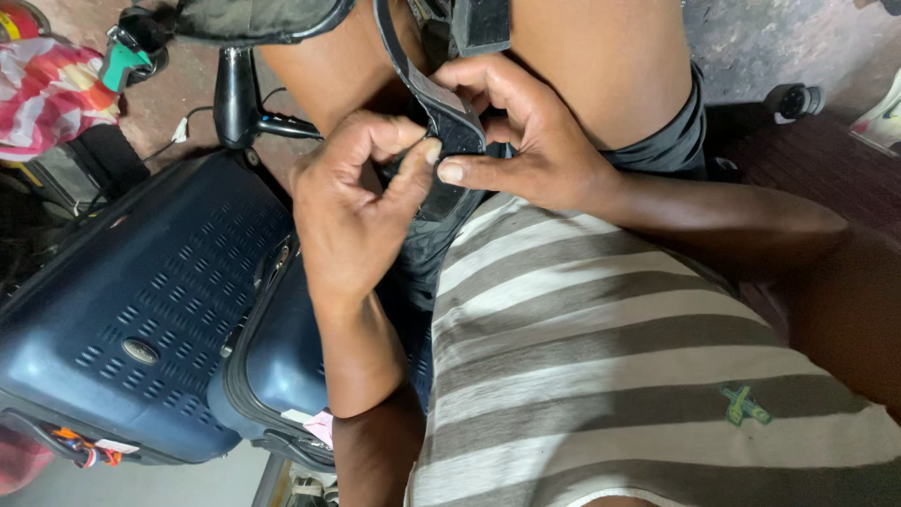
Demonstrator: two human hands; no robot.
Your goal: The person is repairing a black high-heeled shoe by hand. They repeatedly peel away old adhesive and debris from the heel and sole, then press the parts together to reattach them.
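Both hands pinch a black sandal [449, 122] held over the person's lap, to the right of a dark blue suitcase [160, 310]. The left hand [352, 211] presses thumb and fingers [413, 141] together on the sandal's left edge. The right hand [526, 131] grips its right side, thumb flat across the sole.

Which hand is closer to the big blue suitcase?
The left hand: it is right beside the blue suitcase, above its edge. The right hand is farther away, across the black strap that both hands pinch.
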